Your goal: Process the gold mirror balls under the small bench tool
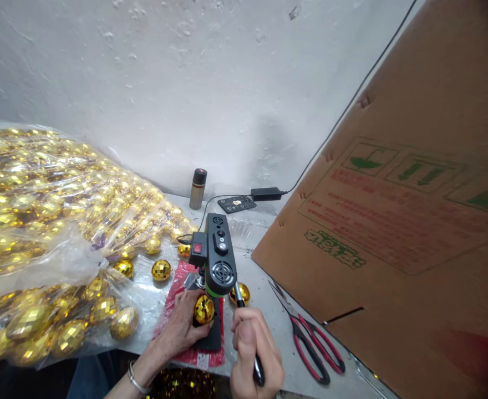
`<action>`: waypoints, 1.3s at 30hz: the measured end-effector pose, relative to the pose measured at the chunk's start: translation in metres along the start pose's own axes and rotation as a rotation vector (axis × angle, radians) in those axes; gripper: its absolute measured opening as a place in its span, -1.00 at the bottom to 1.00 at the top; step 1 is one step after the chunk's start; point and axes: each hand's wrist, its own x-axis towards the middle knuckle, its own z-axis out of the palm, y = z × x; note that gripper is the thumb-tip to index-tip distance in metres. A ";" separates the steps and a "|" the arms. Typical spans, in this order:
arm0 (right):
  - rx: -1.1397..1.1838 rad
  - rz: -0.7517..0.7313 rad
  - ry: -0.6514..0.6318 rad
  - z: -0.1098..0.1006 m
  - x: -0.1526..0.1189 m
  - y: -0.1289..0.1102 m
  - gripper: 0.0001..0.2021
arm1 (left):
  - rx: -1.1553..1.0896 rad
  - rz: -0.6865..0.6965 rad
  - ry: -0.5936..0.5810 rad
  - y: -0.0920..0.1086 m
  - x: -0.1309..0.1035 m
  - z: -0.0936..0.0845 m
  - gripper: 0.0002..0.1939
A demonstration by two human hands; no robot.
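My left hand [182, 321], with a bracelet at the wrist, curls around a small gold mirror ball [203, 308]. That ball sits on the dark base plate [211, 339] of a small black bench drill press [220, 252], right beneath its head. A red switch shows on the side of the machine; the tool under the head is hidden. Fingers wrapped, my right hand [255, 354] grips the machine's lever handle [259, 370], a metal rod with a black grip. Behind the lever rests another gold mirror ball [240, 293]. A red plastic sheet [181, 277] lies under the base.
Clear bags [65, 183] full of gold balls fill the left side, with a few loose balls [161, 270] beside them. Red-handled scissors [310, 343] lie right, against a large cardboard box [377, 221]. A spray can [198, 189] and a power adapter [266, 193] stand near the wall.
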 end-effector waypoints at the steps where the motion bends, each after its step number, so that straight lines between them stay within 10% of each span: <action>1: -0.005 -0.019 0.017 0.001 -0.004 0.003 -0.69 | -0.002 -0.012 -0.004 0.001 0.000 0.000 -0.48; 39: -0.102 -0.013 0.271 0.027 -0.037 0.023 -0.59 | -0.016 -0.075 -0.050 0.001 0.000 0.004 -0.49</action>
